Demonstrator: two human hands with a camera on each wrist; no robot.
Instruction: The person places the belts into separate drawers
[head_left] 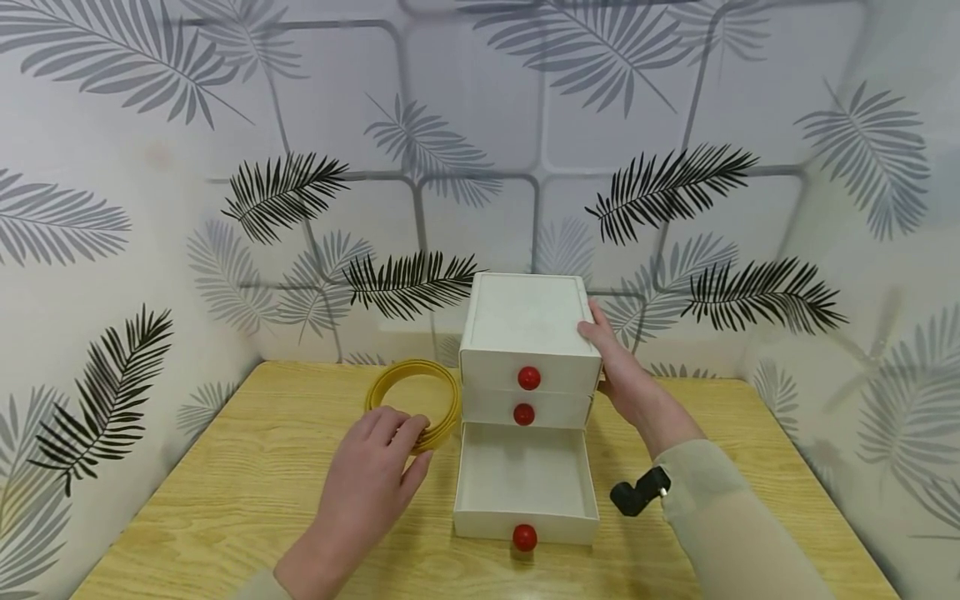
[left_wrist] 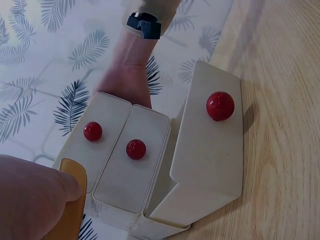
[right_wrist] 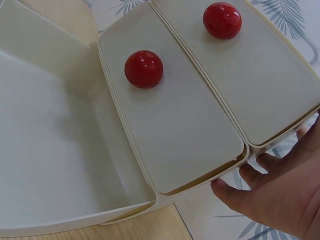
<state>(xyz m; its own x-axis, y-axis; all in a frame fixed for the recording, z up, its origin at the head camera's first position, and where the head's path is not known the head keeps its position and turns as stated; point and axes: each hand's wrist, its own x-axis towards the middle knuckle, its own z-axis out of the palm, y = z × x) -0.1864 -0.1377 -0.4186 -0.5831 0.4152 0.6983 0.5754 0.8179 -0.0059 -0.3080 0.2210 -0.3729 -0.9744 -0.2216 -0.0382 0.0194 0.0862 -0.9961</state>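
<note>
A small white drawer cabinet (head_left: 531, 317) stands on the table with red round knobs. Its bottom drawer (head_left: 525, 479) is pulled out and holds nothing; the two drawers above are closed. Left of the cabinet, my left hand (head_left: 371, 475) pinches the near side of a coiled yellow-brown belt (head_left: 378, 387). In the left wrist view the stitched belt (left_wrist: 72, 200) shows beside a fingertip. Whether the coil touches the table is unclear. My right hand (head_left: 622, 375) rests against the cabinet's right side, and its fingers (right_wrist: 230, 192) touch the side wall in the right wrist view.
The wooden table (head_left: 247, 467) ends at walls covered in leaf-patterned sheeting (head_left: 480, 217) at the back and both sides. A black wrist device (head_left: 640, 492) hangs at the right sleeve, beside the open drawer.
</note>
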